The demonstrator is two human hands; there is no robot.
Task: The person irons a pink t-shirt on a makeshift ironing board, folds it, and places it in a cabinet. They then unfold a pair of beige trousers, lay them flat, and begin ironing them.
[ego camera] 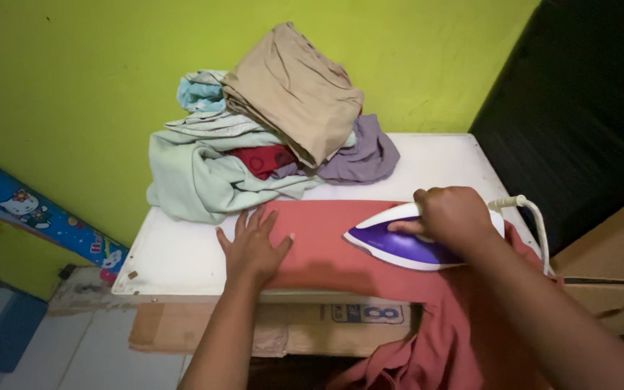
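Left hand point(253, 249) pressed flat, fingers spread and gripping nothing, palm down on the left end of the red garment point(326, 249). Right hand point(453, 217) clenched around the handle of the purple-and-white iron point(399, 245), soleplate down on the same cloth, pointed nose aimed toward the left hand.

Further left: bright lime-green wall point(74, 87), a blue cartoon-printed strip point(30, 213) slanting down it, pale floor tiles point(88, 354) below. Then the white board point(175, 256) serving as ironing surface, resting on a cardboard box point(290, 328). At its far edge, a heap of laundry point(269, 144): pale green cloth at the bottom left, light blue behind, a dark red piece in the middle, a tan folded piece on top, a mauve one on the right.

Red garment spread across the near half of the board, long axis running left to right, its right portion spilling off the near right corner and hanging down beneath the right forearm. Iron lying along that same axis, just right of the flattened left hand, a bare stretch of cloth between the two. Left hand nearer the cloth's left edge; right hand nearer the hanging part.

White cord point(536, 217) curving off the iron's heel at right. Beyond it, a dark panel point(586, 94) and more cardboard point(615, 260).
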